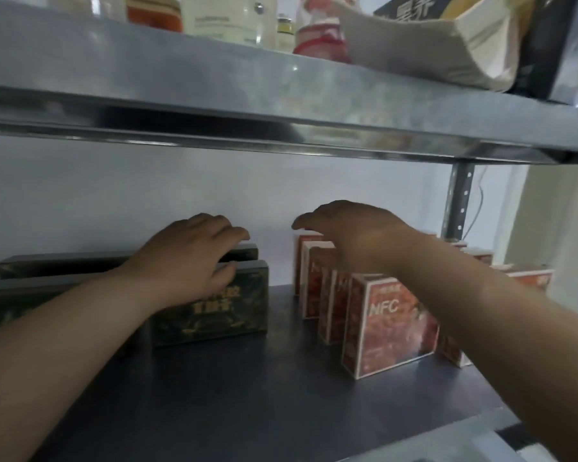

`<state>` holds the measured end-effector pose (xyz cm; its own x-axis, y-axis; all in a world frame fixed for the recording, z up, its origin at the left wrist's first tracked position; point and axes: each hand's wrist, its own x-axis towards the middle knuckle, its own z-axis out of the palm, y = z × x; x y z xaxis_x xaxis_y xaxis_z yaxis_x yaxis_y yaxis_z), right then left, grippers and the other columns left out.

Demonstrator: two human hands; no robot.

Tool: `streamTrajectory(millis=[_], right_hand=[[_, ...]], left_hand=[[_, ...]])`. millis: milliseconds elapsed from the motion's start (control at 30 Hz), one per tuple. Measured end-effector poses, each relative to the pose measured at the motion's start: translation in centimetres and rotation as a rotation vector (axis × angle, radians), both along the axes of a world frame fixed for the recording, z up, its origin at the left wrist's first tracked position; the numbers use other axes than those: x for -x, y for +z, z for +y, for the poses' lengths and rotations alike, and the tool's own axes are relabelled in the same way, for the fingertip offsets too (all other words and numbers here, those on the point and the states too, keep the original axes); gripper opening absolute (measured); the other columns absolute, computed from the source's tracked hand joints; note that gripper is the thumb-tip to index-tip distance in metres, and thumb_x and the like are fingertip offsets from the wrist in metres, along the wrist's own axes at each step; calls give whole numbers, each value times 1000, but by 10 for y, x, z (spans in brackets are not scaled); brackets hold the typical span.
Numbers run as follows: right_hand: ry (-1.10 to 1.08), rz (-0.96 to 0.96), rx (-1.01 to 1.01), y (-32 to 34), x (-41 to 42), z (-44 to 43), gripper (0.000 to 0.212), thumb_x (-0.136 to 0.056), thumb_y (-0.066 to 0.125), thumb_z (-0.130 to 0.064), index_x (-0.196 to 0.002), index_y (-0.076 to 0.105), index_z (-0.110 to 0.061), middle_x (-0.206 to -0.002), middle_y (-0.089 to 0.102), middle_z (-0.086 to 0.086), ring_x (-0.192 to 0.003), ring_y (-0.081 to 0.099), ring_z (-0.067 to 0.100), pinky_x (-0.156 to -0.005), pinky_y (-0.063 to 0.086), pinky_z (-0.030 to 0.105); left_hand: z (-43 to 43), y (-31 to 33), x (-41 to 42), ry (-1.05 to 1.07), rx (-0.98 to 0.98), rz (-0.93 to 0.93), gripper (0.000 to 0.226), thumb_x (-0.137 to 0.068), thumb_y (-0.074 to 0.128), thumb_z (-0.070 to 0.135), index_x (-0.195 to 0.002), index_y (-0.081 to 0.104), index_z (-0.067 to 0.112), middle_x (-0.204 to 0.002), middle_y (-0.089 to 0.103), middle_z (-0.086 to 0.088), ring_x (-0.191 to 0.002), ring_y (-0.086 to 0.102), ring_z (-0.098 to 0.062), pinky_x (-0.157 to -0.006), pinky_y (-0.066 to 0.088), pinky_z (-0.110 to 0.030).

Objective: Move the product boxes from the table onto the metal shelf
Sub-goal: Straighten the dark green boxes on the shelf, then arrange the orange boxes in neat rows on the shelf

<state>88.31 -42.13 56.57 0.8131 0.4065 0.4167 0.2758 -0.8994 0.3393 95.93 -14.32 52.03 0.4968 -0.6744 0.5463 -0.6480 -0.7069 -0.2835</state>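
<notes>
Head view: Two rows of product boxes are seen standing on the lower deck of the metal shelf (247, 401). At left, the left hand (194, 258) is laid across the tops of two long dark boxes, its bent fingers over the rear dark box (64, 263) and its thumb on the front dark box (214, 315). Whether either box is actually gripped cannot be told.

At right, the right hand (354, 235) is held palm down and loosely spread, with nothing in it, over the back of a row of upright red boxes (317, 285). Contact with them cannot be made out. The nearest red box (387, 325), marked "NFC", is set at the front of that row, and more red boxes (528, 278) are partly hidden behind the right forearm.

On the upper deck (214, 95), blurred jars and bottles (234, 18) are lined up beside a pale paper bag (431, 48). What is in them cannot be read. A perforated upright post (457, 201) is seen at the right rear corner.
</notes>
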Motion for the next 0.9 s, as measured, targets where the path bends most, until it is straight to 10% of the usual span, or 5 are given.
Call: streamTrajectory(millis=[533,900], right_hand=[[-164,332,59,37,-91,-256,34,-95,58,-47,-127,59,-35,-103,55,-15,-101,60,13,-101,47,35],[-204,579,4,33,-143,-290,47,-93,66,-44,-137,53,-31,-132,58,-6,-114,57,16,-104,45,33]], left_hand=[[-203,38,-68,200,48,332,38,-97,51,42,-134,51,34,-125,58,7,-100,54,-9,-80,44,-27],[-230,48,-106,303,-7,570,45,-98,54,37,-142,46,35,-138,54,9,-117,54,-12,-102,45,-34]])
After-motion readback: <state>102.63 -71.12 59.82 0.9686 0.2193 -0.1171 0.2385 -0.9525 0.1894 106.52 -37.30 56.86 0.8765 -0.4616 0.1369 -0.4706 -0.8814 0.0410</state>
